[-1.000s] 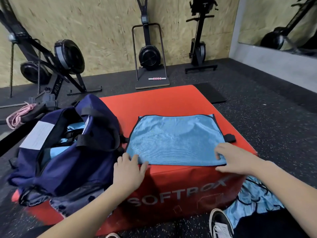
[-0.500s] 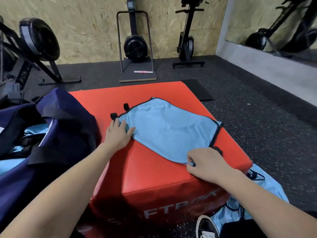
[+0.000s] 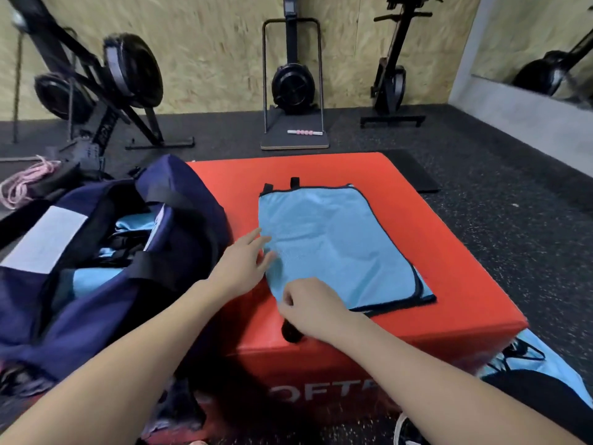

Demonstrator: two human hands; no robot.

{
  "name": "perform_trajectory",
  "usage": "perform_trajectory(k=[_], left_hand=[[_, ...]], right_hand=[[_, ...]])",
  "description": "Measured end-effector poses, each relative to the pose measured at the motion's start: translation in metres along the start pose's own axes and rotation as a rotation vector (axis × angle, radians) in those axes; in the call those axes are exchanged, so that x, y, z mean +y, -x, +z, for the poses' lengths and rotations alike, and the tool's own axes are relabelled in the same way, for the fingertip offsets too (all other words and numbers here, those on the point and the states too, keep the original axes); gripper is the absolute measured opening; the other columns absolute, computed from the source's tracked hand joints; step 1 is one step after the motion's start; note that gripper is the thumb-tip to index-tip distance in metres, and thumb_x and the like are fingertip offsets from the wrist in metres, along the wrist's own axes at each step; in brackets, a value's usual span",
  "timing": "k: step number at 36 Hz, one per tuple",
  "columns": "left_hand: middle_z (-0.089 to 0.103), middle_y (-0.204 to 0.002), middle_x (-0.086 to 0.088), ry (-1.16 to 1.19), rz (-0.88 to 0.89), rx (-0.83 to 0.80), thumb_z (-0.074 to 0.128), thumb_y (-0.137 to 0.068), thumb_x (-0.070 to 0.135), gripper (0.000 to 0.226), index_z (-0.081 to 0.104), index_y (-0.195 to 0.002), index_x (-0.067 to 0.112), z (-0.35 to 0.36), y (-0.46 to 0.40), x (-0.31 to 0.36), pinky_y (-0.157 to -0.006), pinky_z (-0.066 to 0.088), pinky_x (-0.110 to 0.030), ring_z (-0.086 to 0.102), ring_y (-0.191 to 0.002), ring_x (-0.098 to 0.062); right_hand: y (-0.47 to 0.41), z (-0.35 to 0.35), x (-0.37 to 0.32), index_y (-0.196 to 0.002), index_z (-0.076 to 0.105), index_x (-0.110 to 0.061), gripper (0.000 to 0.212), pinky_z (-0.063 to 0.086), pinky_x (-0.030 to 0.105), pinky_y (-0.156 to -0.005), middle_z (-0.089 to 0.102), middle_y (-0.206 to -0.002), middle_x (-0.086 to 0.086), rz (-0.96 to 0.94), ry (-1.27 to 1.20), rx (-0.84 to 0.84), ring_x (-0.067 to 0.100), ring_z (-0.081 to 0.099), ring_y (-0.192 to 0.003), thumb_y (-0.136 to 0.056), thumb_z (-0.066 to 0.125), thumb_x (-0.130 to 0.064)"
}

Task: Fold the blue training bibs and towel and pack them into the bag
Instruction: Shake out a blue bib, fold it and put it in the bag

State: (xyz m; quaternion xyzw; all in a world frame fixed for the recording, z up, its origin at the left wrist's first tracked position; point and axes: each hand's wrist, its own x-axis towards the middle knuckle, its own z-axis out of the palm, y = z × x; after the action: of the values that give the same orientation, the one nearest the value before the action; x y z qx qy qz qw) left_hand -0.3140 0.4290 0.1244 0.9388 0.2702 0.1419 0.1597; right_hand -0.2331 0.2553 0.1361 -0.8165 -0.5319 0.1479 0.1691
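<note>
White capitals "OFT" readable on the red front face of the foam box (image 3: 337, 374), below and between both arms, cut off by shadow at the left and by the right forearm. Blank white patch on the navy bag (image 3: 45, 239), left of the left grip; no writing legible.

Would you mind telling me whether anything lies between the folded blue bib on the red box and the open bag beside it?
Nothing visible blocks the way. The folded bib lies on the red box, and the navy bag sits directly to its left, mouth open. Only the left hand, resting at the bib's left edge, is between them; the right hand pinches the near corner.
</note>
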Motion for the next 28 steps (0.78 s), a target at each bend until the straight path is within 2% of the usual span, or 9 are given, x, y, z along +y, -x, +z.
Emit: perform_trajectory(k=[3,7,9,13,16,19,23,25,28], left_hand=[[0.052,-0.145,-0.01,0.063,0.012,-0.042,0.052,-0.096,0.041,0.05,0.059,-0.134,0.009,-0.012,0.03,-0.002,-0.116,0.029,-0.028,0.044,-0.138,-0.022],[0.066,-0.127,-0.005,0.085,0.05,0.008,0.061,-0.097,0.024,0.029,0.068,-0.121,0.009,-0.023,0.061,0.001,-0.098,0.032,-0.011,0.059,-0.12,-0.017],[0.071,-0.117,-0.001,0.095,0.089,-0.004,0.063,-0.095,0.024,0.023,0.072,-0.113,0.013,-0.022,0.074,0.003,-0.093,0.039,-0.015,0.063,-0.109,-0.013],[0.072,-0.102,0.01,0.095,0.17,-0.098,0.064,-0.092,0.038,0.022,0.074,-0.104,0.022,-0.016,0.094,0.007,-0.088,0.048,-0.027,0.063,-0.094,-0.007],[0.072,-0.106,0.01,0.074,0.167,-0.115,0.066,-0.093,0.036,0.021,0.074,-0.107,0.022,-0.014,0.105,0.011,-0.089,0.045,-0.022,0.062,-0.098,-0.008],[0.071,-0.115,0.008,0.087,0.082,-0.097,0.069,-0.091,0.035,0.027,0.072,-0.115,0.023,-0.015,0.113,0.009,-0.091,0.038,-0.015,0.061,-0.109,-0.009],[0.069,-0.121,0.007,0.074,0.042,-0.136,0.074,-0.086,0.038,0.039,0.069,-0.122,0.025,-0.017,0.119,0.009,-0.091,0.036,-0.014,0.059,-0.113,-0.01],[0.068,-0.119,0.008,0.053,0.065,-0.17,0.08,-0.079,0.041,0.049,0.068,-0.124,0.026,-0.016,0.122,0.01,-0.096,0.039,-0.018,0.057,-0.112,-0.009],[0.063,-0.121,0.008,-0.013,0.11,-0.217,0.081,-0.076,0.042,0.058,0.064,-0.129,0.026,-0.011,0.127,0.009,-0.102,0.037,-0.023,0.05,-0.115,-0.01]], right_hand=[[-0.005,0.006,-0.015,-0.083,0.069,-0.01,0.028,0.05,0.043,-0.08,0.071,-0.085,0.007,-0.019,-0.225,0.061,0.026,0.061,-0.084,-0.094,0.052,-0.029],[0.005,-0.001,-0.002,-0.087,0.068,-0.017,0.026,0.05,0.039,-0.086,0.072,-0.091,-0.003,-0.018,-0.28,0.082,0.019,0.063,-0.088,-0.093,0.054,-0.037],[0.013,-0.009,0.018,-0.089,0.066,-0.026,0.021,0.052,0.039,-0.084,0.071,-0.096,-0.01,-0.019,-0.191,0.095,0.014,0.063,-0.086,-0.091,0.054,-0.044],[0.037,-0.032,0.067,-0.096,0.066,-0.026,0.02,0.048,0.035,-0.086,0.065,-0.098,-0.011,0.004,-0.049,0.13,0.012,0.059,-0.095,-0.092,0.06,-0.045],[0.057,-0.047,0.102,-0.098,0.066,-0.026,0.025,0.046,0.03,-0.089,0.064,-0.099,-0.012,-0.024,0.029,0.14,0.009,0.058,-0.097,-0.092,0.062,-0.05],[0.078,-0.054,0.13,-0.095,0.067,-0.03,0.028,0.042,0.025,-0.083,0.062,-0.096,-0.016,-0.006,0.108,0.105,0.008,0.058,-0.095,-0.089,0.062,-0.057],[0.096,-0.054,0.149,-0.103,0.072,-0.034,0.058,0.044,0.027,-0.09,0.061,-0.101,-0.021,-0.009,0.133,0.057,0.004,0.055,-0.1,-0.076,0.047,-0.08],[0.101,-0.051,0.156,-0.11,0.072,-0.032,0.062,0.043,0.029,-0.097,0.061,-0.11,-0.019,-0.009,0.129,0.059,0.004,0.054,-0.107,-0.072,0.057,-0.079],[0.107,-0.048,0.162,-0.114,0.073,-0.026,0.054,0.041,0.028,-0.099,0.062,-0.114,-0.014,-0.044,0.159,0.054,0.007,0.053,-0.111,-0.073,0.075,-0.062]])
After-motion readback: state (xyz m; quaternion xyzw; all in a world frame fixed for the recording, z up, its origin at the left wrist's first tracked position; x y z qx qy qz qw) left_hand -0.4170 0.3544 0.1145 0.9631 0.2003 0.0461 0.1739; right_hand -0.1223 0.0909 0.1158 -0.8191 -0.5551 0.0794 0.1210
